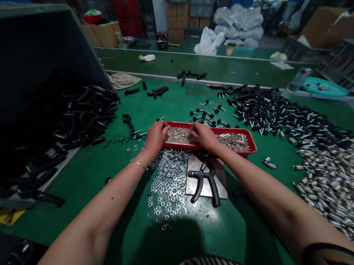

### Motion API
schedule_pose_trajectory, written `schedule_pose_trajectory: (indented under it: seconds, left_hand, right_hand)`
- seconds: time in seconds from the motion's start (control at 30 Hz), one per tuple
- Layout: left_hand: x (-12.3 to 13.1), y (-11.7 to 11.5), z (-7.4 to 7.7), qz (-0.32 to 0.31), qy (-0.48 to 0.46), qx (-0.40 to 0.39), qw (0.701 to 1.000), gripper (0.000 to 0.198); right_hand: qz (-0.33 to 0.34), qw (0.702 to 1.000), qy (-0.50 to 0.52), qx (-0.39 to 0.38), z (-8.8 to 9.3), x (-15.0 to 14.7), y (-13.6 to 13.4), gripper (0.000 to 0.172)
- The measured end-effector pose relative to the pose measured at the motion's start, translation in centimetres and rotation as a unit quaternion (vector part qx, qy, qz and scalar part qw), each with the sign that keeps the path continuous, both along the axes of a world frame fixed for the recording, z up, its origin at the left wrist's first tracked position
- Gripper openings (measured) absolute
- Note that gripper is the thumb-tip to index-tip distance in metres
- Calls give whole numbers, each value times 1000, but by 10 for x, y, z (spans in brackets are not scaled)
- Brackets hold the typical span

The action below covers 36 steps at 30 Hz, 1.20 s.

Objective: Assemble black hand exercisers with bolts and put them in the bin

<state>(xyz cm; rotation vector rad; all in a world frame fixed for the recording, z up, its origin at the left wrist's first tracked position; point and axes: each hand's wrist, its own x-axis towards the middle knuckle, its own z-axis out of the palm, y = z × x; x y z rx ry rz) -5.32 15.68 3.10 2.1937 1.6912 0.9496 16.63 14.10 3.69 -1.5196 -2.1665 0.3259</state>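
A red tray (249,140) of small metal parts lies across the middle of the green table. At its left end is my left hand (157,136), fingers curled together over the rim; what they hold, if anything, is hidden. The fingers of my right hand (205,138) are bent and pressed together at the small silvery parts (179,135) near the tray's middle. I cannot make out what is in them. Just below the tray, a black two-handled plier-like tool (205,184) rests on a metal plate (192,188).
Loose metal rings and nuts (168,187) spread left of the plate. Black-headed screws (261,110) and silvery cylindrical pieces (349,203) are heaped on the right. A large grey bin (89,43) of black handles (76,112) stands at the left. Beyond runs a green conveyor-like strip (166,64).
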Motion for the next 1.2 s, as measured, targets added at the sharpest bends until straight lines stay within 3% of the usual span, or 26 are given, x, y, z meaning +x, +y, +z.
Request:
schedule_pose_trajectory:
  seconds: [0.1, 0.2, 0.3, 0.4, 0.53, 0.67, 0.8, 1.0, 1.1, 1.2]
  left_hand:
    - [-15, -12, 2, 16, -109, -11, 994, 18]
    - [-25, -46, 2, 3, -149, -11, 989, 18]
    - [-15, -95, 0, -75, -154, -51, 984, 16]
    - [15, -133, -5, -167, -157, -139, 963, 12]
    - [55, -147, -14, -225, -49, -115, 966, 12]
    - [72, -144, -20, -213, 75, -52, 973, 16]
    - [74, -145, -26, -223, 135, 4, 965, 21]
    - [71, -148, -35, -274, 186, 86, 939, 23]
    - [66, -149, -39, -297, 147, 69, 941, 20]
    - [58, -147, -38, -281, 54, 3, 958, 18]
  right_hand:
    - [-28, 998, 52, 3, 8, 20, -23, 17]
    - [-58, 989, 138, -17, 10, 49, -72, 18]
    - [-84, 965, 229, -97, 4, 72, -131, 18]
    - [-111, 915, 336, -195, -5, 78, -173, 24]
    - [-129, 843, 441, -279, -10, 72, -192, 29]
    - [-133, 826, 459, -301, -16, 67, -188, 31]
    - [-124, 845, 447, -266, -28, 64, -185, 28]
    - [-101, 939, 304, -126, -41, 58, -177, 22]
    - [-30, 980, 197, -25, -45, 54, -170, 19]
    - [31, 993, 110, 42, -49, 50, -164, 18]
